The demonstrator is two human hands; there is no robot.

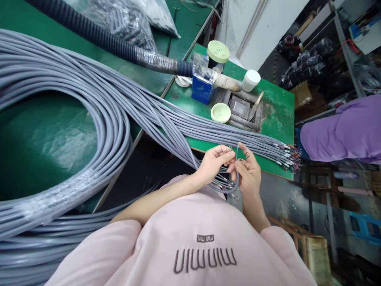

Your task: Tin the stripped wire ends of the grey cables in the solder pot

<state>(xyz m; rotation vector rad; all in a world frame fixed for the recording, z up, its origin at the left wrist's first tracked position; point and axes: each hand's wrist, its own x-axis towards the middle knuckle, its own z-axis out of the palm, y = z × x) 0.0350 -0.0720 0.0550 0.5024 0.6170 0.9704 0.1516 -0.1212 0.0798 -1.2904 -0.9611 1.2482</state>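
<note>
Both hands meet near the front edge of the green table [275,113]. My left hand [214,161] pinches thin wires at the end of a grey cable. With thumb and fingers, my right hand [248,169] holds the end of that grey cable [235,186], where red, blue and dark strands fan out. More grey cables [220,133] lie just beyond my hands, their stripped ends [288,157] showing coloured wires and white tags at the right. Other cable ends hang below my hands.
A large grey cable coil [113,115] fills the left. Beyond the cables stand a solder pot [239,107], a blue box [201,88], a white jar [251,80], a pale dish [220,113] and a ribbed hose [119,45]. A person's purple sleeve [342,131] shows at the right.
</note>
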